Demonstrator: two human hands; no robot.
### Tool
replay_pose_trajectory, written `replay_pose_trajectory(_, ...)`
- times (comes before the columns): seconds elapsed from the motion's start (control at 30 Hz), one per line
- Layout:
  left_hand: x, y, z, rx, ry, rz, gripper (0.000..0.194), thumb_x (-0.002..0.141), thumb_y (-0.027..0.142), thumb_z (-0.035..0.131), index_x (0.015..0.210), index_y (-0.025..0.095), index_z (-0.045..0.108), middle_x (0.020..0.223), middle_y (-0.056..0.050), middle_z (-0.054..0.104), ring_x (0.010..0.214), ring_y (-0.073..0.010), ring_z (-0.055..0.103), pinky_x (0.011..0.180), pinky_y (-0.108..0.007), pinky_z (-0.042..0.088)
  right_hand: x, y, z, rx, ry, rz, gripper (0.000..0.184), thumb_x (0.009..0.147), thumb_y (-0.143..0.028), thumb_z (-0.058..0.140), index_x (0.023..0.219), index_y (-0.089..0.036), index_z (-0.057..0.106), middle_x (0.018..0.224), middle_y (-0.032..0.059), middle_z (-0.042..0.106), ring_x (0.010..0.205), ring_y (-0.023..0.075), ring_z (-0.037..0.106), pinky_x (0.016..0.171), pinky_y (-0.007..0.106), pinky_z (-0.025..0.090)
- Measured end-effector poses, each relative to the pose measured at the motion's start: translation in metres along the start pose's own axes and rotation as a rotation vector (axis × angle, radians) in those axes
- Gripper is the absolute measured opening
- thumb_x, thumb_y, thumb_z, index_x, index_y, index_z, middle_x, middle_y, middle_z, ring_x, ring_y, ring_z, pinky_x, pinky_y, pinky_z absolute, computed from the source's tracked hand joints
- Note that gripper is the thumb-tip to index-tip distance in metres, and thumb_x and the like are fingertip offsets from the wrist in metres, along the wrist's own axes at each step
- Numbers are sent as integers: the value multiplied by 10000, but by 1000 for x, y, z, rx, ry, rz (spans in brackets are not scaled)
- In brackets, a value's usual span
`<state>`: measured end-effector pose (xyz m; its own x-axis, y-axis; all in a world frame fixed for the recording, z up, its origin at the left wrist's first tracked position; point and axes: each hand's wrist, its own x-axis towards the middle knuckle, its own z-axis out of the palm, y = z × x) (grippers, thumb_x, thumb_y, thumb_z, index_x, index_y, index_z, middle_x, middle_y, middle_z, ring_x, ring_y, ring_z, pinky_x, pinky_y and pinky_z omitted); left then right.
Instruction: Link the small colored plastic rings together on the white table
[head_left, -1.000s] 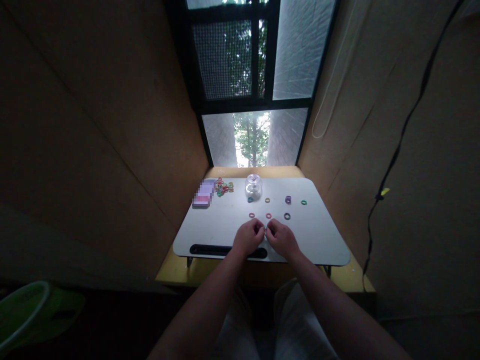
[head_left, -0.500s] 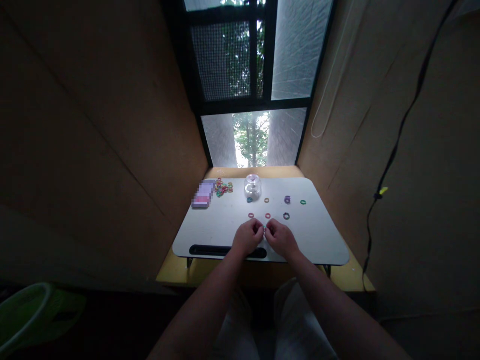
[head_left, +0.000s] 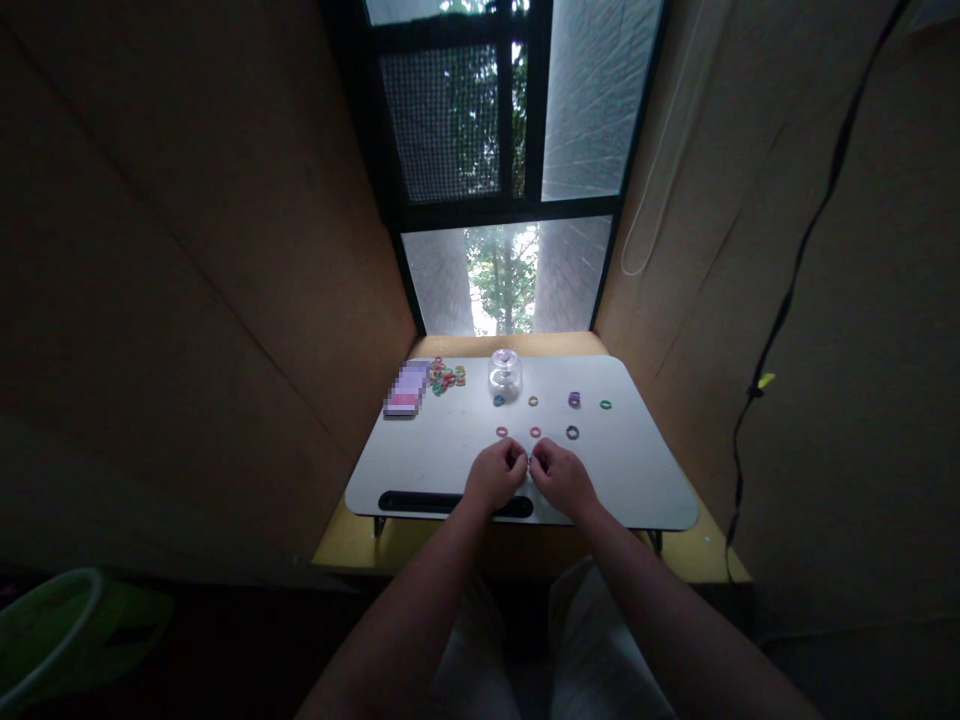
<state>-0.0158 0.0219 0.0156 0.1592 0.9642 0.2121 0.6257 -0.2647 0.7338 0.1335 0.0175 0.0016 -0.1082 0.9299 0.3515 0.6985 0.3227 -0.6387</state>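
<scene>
My left hand [head_left: 498, 472] and my right hand [head_left: 559, 474] meet fingertip to fingertip over the near middle of a white table [head_left: 420, 450]. Both are closed in a pinch. A tiny greenish bit shows between them, too small and covered to name. Just beyond the fingers lie a pink ring [head_left: 502, 432], a second pink ring [head_left: 535, 432] and a dark ring [head_left: 573, 432]. Farther back are a blue ring [head_left: 499, 400], a yellowish ring [head_left: 533, 401], purple rings [head_left: 574, 399] and a green ring [head_left: 606, 405].
A clear rounded jar [head_left: 505, 375] stands at the back middle. Left of it is a pile of coloured rings [head_left: 447, 377], beside a phone [head_left: 407, 388] with a blurred screen. A black slot [head_left: 420, 501] runs along the table's near edge. A green basket [head_left: 82, 630] is at lower left.
</scene>
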Motion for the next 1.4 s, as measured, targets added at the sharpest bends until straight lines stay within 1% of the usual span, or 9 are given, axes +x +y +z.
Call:
replay_pose_trajectory(0.33,0,-5,2,-1,-2,23,128,803,285,517,779,184,591,692,13,606,603,-102,504,588,-227,363,0,-2,-1,-4,-4,2,119,808,-272,479,710,-209,503,617,-12,562,546,126,486,531,231,293)
replay_pose_trajectory(0.63,0,-1,1,15,-6,5,126,801,277,519,787,180,599,707,5,616,625,-110,520,595,-230,371,0,-2,-1,2,9,-4,112,799,-262,482,708,-207,517,604,-16,562,544,124,490,536,232,298)
replay_pose_trajectory(1.03,0,-6,3,7,2,43,124,805,283,520,782,188,596,706,8,615,625,-109,520,600,-228,374,0,-1,-1,-2,-5,6,115,807,-274,475,713,-210,495,607,-17,554,529,123,472,525,230,284)
replay_pose_trajectory(1.4,0,-4,2,21,-3,30,125,804,285,526,777,183,592,705,8,611,620,-106,511,596,-225,366,0,-1,-1,2,-7,-2,124,812,-281,476,717,-206,503,606,-15,554,541,120,480,537,227,290)
